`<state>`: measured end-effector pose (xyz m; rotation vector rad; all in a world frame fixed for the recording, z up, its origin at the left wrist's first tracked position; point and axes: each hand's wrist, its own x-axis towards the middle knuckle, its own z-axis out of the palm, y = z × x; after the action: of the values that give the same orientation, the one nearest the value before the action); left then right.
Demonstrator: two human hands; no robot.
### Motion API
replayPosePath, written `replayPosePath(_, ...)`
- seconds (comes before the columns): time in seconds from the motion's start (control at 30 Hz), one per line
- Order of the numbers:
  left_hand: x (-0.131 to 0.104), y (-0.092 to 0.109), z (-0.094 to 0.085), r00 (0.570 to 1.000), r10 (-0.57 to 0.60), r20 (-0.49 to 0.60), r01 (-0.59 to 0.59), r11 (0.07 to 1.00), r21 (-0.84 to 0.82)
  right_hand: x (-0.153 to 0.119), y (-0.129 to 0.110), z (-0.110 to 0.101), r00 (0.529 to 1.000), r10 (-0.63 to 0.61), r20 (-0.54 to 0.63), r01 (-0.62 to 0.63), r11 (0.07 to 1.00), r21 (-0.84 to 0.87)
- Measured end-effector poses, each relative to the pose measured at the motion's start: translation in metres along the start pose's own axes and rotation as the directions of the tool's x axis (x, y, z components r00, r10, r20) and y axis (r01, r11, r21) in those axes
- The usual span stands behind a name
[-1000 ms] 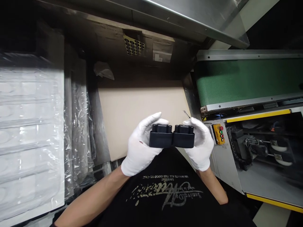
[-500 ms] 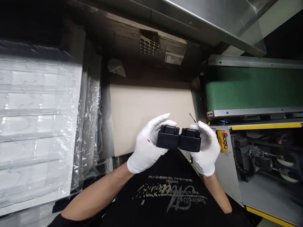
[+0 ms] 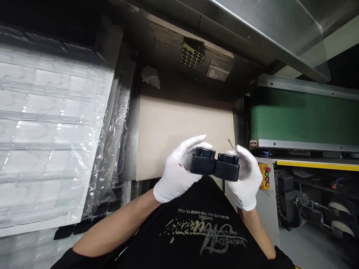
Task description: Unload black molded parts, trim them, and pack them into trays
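Observation:
Wearing a white glove, my left hand [image 3: 179, 168] is closed around a black plastic part [image 3: 203, 164], box-shaped with rounded raised blocks along its upper side. A matching black part [image 3: 226, 170] sits in my right hand [image 3: 246, 177], also white-gloved. The two parts are side by side, their near ends almost or just touching. From behind the right fingers sticks out the thin metal tip of a tool that looks like tweezers [image 3: 230, 143]; its rest is hidden. Both hands are in front of my chest, over the near edge of a beige work surface [image 3: 179, 119].
Clear plastic trays [image 3: 50, 123] with wrapping are stacked at left. A yellowish holder with round dark holes [image 3: 192, 56], a small box [image 3: 220, 69] and a crumpled white piece [image 3: 150, 77] are at the back. Rightward stand a green conveyor belt [image 3: 303, 116] and a yellow button box [image 3: 264, 175].
My view has turned slightly, so the surroundings sit further right in the picture. Both hands keep hold of the black parts, which are tilted a little differently.

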<state>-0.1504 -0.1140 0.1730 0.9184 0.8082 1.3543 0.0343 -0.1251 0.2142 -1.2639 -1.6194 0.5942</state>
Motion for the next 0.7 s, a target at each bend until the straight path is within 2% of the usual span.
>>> replayPosePath(0.1,0.0,0.001,0.001,0.998,0.053,-0.018,-0.051,0.994,0.099,0.001,0.001,-0.003,0.999,-0.032,0.017,0.033,0.997,-0.065)
replayPosePath(0.17,0.0,0.001,0.004,0.99,0.136,-0.048,-0.119,0.957,0.263,0.002,-0.001,-0.002,0.996,-0.077,0.049,0.084,0.984,-0.155)
replayPosePath(0.3,0.002,0.003,0.008,0.954,0.299,0.003,-0.242,0.768,0.592,0.01,-0.011,0.005,0.968,-0.145,0.204,0.214,0.903,-0.372)
replayPosePath(0.4,0.005,0.004,0.009,0.943,0.331,0.041,-0.275,0.703,0.656,0.016,-0.016,0.009,0.952,-0.169,0.254,0.265,0.87,-0.417)
replayPosePath(0.57,0.006,0.006,0.008,0.938,0.342,0.062,-0.281,0.642,0.713,0.018,-0.016,0.009,0.945,-0.171,0.279,0.277,0.87,-0.407)
replayPosePath(0.7,0.001,0.002,0.009,0.939,0.343,0.019,-0.258,0.667,0.699,0.015,-0.017,0.011,0.953,-0.168,0.254,0.264,0.873,-0.411)
